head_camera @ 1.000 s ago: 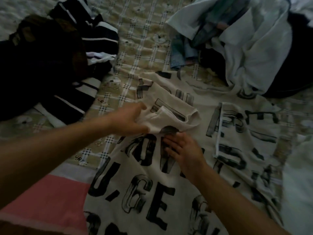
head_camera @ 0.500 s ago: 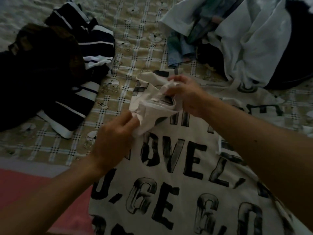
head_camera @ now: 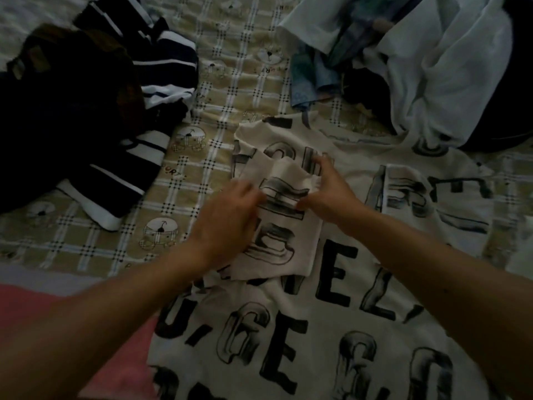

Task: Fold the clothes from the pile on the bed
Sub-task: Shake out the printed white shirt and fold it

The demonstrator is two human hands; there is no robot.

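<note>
A white T-shirt [head_camera: 331, 327] with big black letters lies spread flat on the bed. Its left sleeve [head_camera: 277, 249] is folded inward over the chest. My left hand [head_camera: 227, 223] rests flat on that sleeve's left side, fingers apart and blurred. My right hand [head_camera: 328, 194] pinches the sleeve's upper fold between thumb and fingers. The shirt's other sleeve [head_camera: 418, 203] also lies folded inward on the right. The pile of unfolded clothes [head_camera: 450, 67], white, pale blue and dark, sits at the top right and overlaps the shirt's shoulder.
Dark garments with a navy-and-white striped piece [head_camera: 161, 62] are heaped at the left. The checked beige bedsheet [head_camera: 230, 82] shows between the two heaps. A pink cloth [head_camera: 28, 307] lies at the lower left edge.
The sleeve, held up off the shirt by both hands before, now lies folded down on the chest. My left hand moved on top of it; my right hand came down with it.
</note>
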